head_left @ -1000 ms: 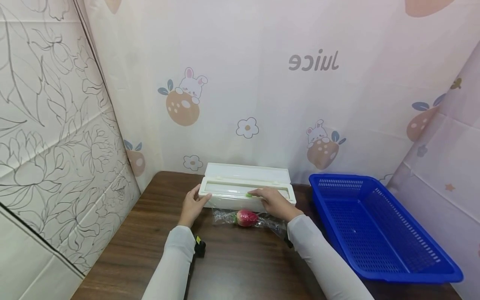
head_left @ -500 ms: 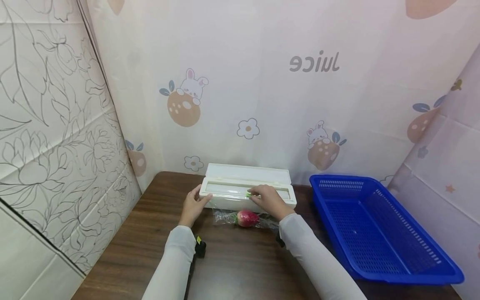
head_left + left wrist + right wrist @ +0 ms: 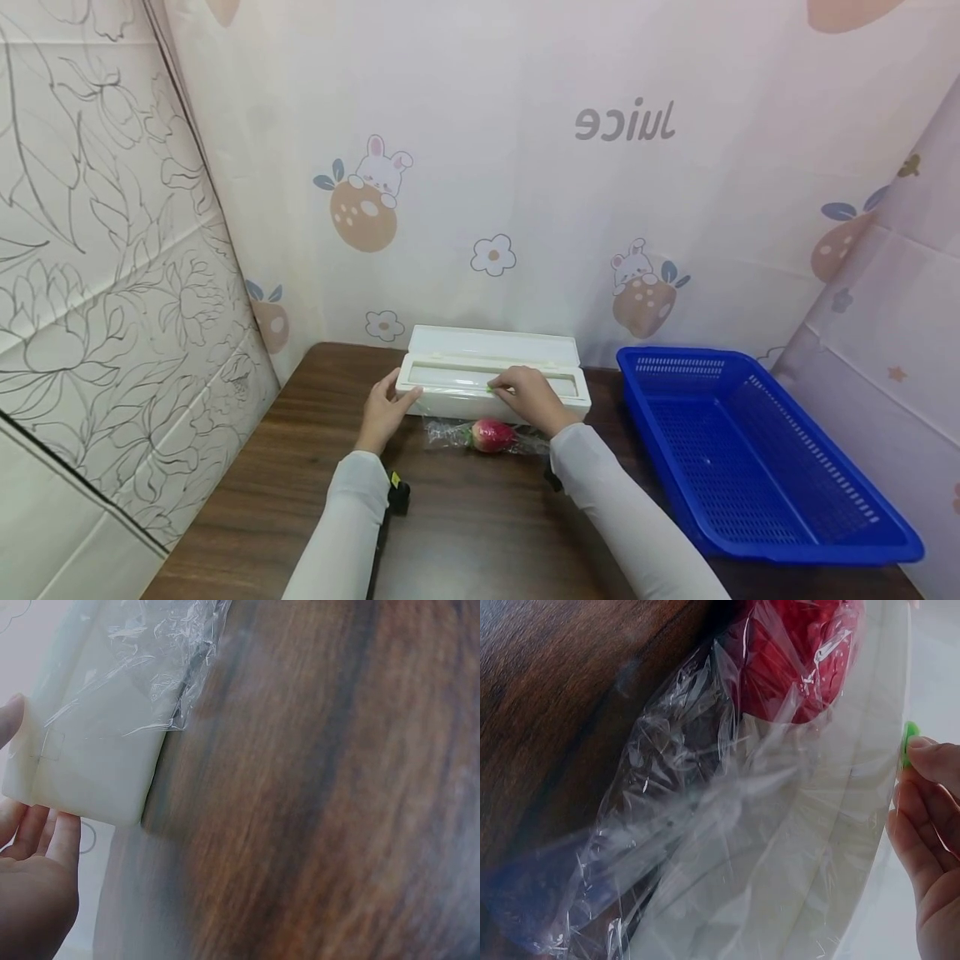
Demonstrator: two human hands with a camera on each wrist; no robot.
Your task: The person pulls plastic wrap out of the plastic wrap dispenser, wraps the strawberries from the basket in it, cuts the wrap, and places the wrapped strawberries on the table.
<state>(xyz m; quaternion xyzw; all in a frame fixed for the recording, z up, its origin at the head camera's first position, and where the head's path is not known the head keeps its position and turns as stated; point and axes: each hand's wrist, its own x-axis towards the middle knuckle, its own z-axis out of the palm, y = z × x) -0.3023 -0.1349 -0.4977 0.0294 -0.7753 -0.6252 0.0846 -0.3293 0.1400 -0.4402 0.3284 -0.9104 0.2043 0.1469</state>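
A long white plastic wrap dispenser (image 3: 457, 403) lies on the table, its lid (image 3: 495, 343) tipped back. My left hand (image 3: 384, 410) grips its left end, thumb on the front edge and fingers against the end face, as the left wrist view shows. With thumb and fingers my right hand (image 3: 531, 396) pinches the small green slide cutter (image 3: 910, 742) on the dispenser's front edge, a little right of the middle. Clear cling film (image 3: 727, 802) hangs over the front onto the table. A red, strawberry-like fruit (image 3: 492, 436) with a green leafy end lies under or in the film.
To the right stands a large blue perforated basket (image 3: 686, 500). The brown wooden table (image 3: 480, 533) runs back to a wall curtain (image 3: 480, 167) with printed rabbits and fruit. A patterned panel (image 3: 112, 292) borders the left side.
My right hand has shifted left with the green slide cutter, its knuckles now higher and fingers more bent. The left hand, dispenser and fruit stay in place.
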